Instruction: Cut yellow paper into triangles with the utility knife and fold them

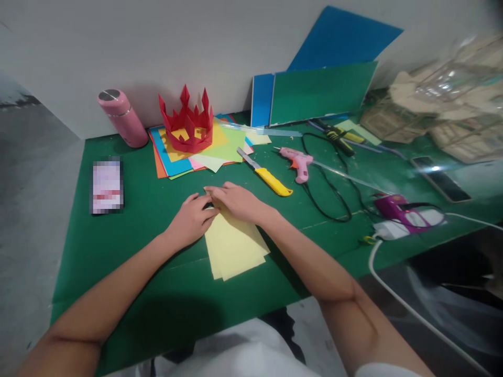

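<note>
Pale yellow sheets of paper (238,246) lie slightly fanned on the green tabletop, close to its front edge. My left hand (192,217) is at their far left corner, its fingers curled in and gripping the paper there. Across the far edge lies my right hand (238,201), with its fingers bent down onto the paper beside the left fingertips. The two hands meet there and hide that end of the sheets. Just beyond them rests a yellow box cutter (273,181) with its blade out.
A red paper crown (190,133) stands on coloured sheets (173,166). Left of it are a pink flask (124,118) and a blurred-out item (107,186). Rightward lie a pink glue gun (298,162) with its cord, a power strip (416,222), a phone (442,179) and pliers (340,140).
</note>
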`<control>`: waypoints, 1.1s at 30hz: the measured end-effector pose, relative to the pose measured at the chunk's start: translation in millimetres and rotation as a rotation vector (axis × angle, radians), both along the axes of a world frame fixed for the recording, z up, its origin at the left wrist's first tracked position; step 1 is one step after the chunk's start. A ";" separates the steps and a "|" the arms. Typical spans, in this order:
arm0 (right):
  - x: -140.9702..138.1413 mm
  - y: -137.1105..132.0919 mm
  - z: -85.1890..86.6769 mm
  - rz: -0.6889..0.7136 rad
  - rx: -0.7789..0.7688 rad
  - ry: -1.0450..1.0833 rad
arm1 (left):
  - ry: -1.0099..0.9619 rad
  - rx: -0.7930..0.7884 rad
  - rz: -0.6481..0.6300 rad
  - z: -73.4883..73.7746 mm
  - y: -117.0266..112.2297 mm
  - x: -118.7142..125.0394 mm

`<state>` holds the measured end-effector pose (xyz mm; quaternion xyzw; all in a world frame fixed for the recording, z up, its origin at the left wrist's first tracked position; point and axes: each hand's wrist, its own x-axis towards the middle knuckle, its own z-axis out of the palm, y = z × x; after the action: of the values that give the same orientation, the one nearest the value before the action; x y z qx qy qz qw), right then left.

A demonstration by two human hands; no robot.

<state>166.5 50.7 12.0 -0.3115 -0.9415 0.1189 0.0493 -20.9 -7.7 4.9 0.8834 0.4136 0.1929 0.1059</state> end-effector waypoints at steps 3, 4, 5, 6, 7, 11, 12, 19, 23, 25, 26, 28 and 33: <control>-2.7 3.1 5.5 -0.007 -0.050 -0.019 | 0.015 0.007 0.001 -0.1 -0.7 -0.6; -3.4 3.7 6.8 -0.004 -0.059 -0.015 | 0.018 0.007 0.001 -0.4 -0.7 -0.8; -3.9 4.1 7.6 0.000 -0.064 -0.009 | 0.019 0.007 0.000 -0.8 -0.6 -1.0; -4.1 4.1 8.0 0.003 -0.067 -0.004 | 0.019 0.005 -0.001 -1.2 -0.3 -1.3; -4.0 3.8 8.0 0.006 -0.068 -0.004 | 0.017 0.002 -0.003 -1.7 0.1 -1.7; 0.4 -0.6 6.0 -0.016 -0.055 -0.031 | 0.011 -0.011 -0.011 -3.4 2.5 -3.0; 2.7 -2.5 5.1 -0.025 -0.041 -0.032 | 0.014 -0.011 -0.012 -3.8 3.0 -3.2; 28.8 -16.2 -5.7 -0.033 0.088 0.054 | 0.031 -0.005 0.006 -3.1 3.6 -3.5; 39.2 -17.0 -8.0 -0.076 0.089 0.046 | 0.040 -0.050 0.041 1.4 2.9 -3.5; 40.1 -16.3 -6.4 -0.071 0.083 0.034 | 0.059 -0.073 0.070 2.7 3.0 -2.6; 39.8 -16.2 -5.1 -0.069 0.085 0.027 | 0.072 -0.080 0.080 2.9 3.1 -1.9; 38.9 -16.2 -2.4 -0.073 0.102 0.014 | 0.101 -0.076 0.090 2.5 3.6 0.3; 45.6 -14.1 3.9 -0.048 0.129 0.012 | 0.108 -0.043 0.139 -1.3 4.0 6.6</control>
<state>212.1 36.6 15.9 -0.3296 -0.9391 0.0587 0.0777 -14.3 -3.7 3.7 0.8593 0.4831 0.1428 0.0888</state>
